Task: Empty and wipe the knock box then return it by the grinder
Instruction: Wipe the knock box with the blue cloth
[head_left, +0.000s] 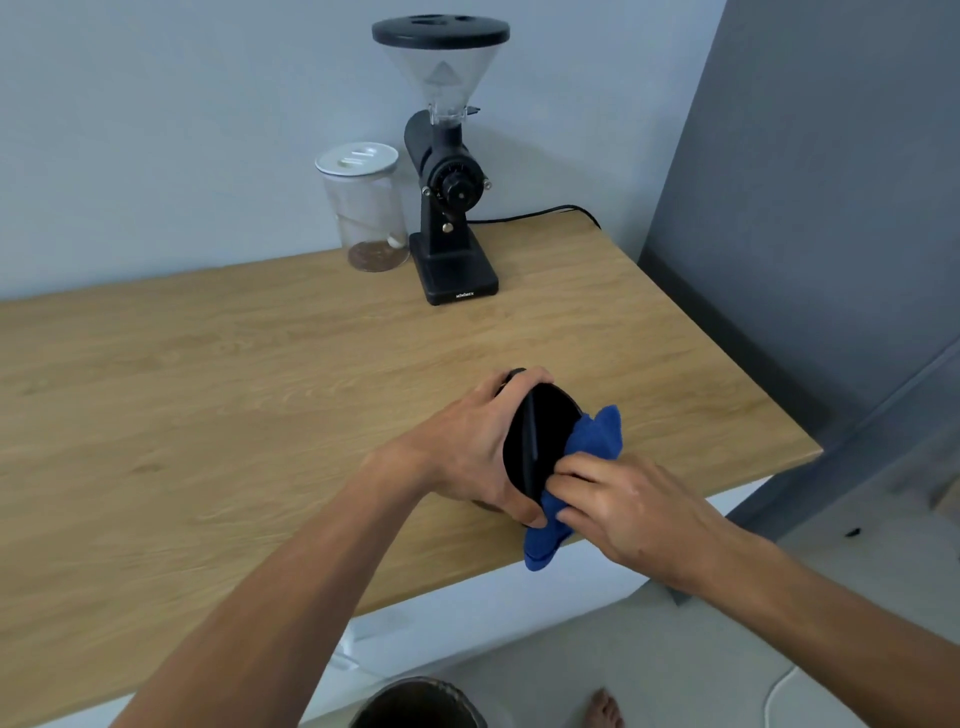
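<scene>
The black round knock box (550, 426) is tipped on its side above the wooden counter (260, 374), its mouth facing right, a black bar across it. My left hand (467, 447) grips its body from the left. A blue cloth (592, 441) is pushed into the mouth, one end hanging below the counter's front edge. My right hand (618, 499) pinches the cloth against the box's rim. The black grinder (449, 208) with a clear hopper stands at the back of the counter, against the wall.
A clear jar (366, 208) with a white lid and some brown grounds stands left of the grinder. The grinder's cable (540, 214) runs right along the wall. A dark bin (421, 704) sits on the floor below the counter edge. A grey panel (805, 208) rises at right.
</scene>
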